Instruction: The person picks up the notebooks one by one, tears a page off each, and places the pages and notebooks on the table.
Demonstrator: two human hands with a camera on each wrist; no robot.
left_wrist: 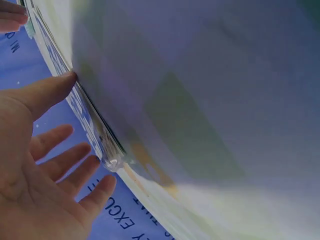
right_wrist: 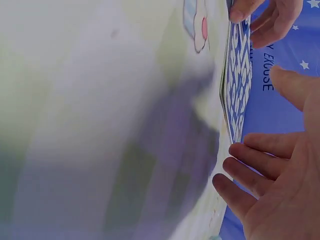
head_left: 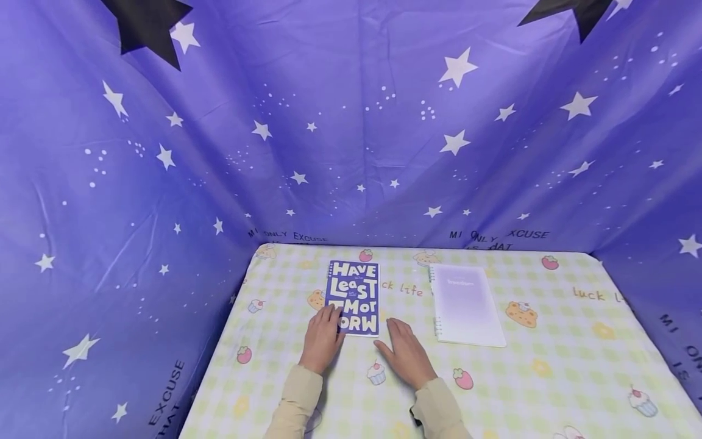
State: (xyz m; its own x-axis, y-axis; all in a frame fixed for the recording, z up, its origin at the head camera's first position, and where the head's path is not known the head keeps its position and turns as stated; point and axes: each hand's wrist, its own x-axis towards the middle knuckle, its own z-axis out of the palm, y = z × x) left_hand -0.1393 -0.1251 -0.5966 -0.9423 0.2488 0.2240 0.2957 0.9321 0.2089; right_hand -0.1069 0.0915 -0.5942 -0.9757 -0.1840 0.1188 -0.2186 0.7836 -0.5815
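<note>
A blue spiral notebook [head_left: 353, 292] with big white letters lies on the table, its rings at the upper left. My left hand [head_left: 322, 338] is at its lower left, fingers reaching over the cover's side. In the left wrist view the thumb [left_wrist: 55, 90] of that hand touches the notebook's near edge, with the other fingers spread and relaxed. To the right of the notebook's lower corner, my right hand [head_left: 407, 353] rests with its fingers extended and nothing in it. The right wrist view shows its fingertips [right_wrist: 239, 149] close by the notebook's side.
A pale purple and white spiral notebook [head_left: 468, 305] lies further right, rings on its left side. A checked cloth [head_left: 285, 390] with printed cupcakes and strawberries covers the table. Blue star-patterned curtains [head_left: 351, 122] hang behind the table and at both sides.
</note>
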